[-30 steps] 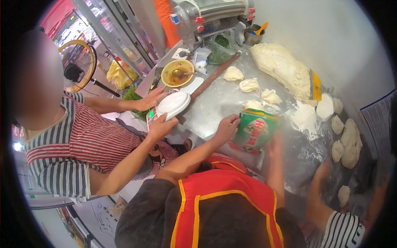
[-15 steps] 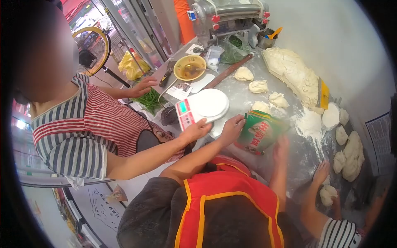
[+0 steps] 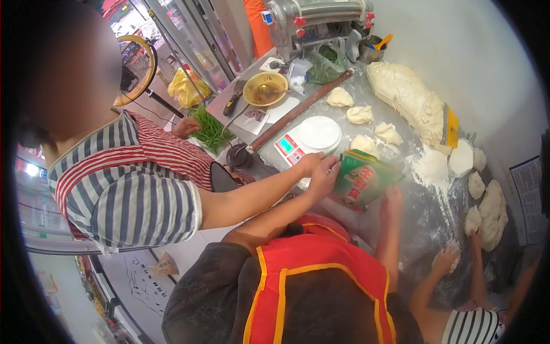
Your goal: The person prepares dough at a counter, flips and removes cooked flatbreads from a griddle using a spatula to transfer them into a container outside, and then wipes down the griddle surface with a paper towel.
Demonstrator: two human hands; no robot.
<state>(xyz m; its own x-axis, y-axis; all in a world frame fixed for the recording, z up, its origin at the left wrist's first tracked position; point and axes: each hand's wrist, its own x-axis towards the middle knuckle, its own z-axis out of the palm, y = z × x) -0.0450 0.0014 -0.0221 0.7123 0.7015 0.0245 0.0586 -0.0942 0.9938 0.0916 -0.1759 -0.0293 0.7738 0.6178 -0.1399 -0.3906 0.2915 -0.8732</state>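
A green bag (image 3: 362,180) with red lettering is held up over the table's near side. My left hand (image 3: 323,179) is closed on its left edge. At the bag's lower right edge is my right hand (image 3: 392,202), slightly blurred, and how its fingers close is unclear. Just left of the bag, a white kitchen scale (image 3: 318,133) with a lit display rests on the table. A co-worker's hand (image 3: 312,164) is at the scale's near edge, close to my left hand. Behind the bag sits a dough piece (image 3: 363,144), partly covered.
A rolling pin (image 3: 298,112) lies diagonally beyond the scale. Several dough lumps (image 3: 359,114), a large dough slab (image 3: 407,103) and spilled flour (image 3: 429,172) are around. Another person's hand (image 3: 446,261) presses dough at right. A yellow bowl (image 3: 264,89) and a dough machine (image 3: 321,26) stand behind.
The scale has moved right, next to the bag, with the co-worker's hand following it. Their other hand has drawn back leftward. The person at right has spread their hands apart. My hands barely moved.
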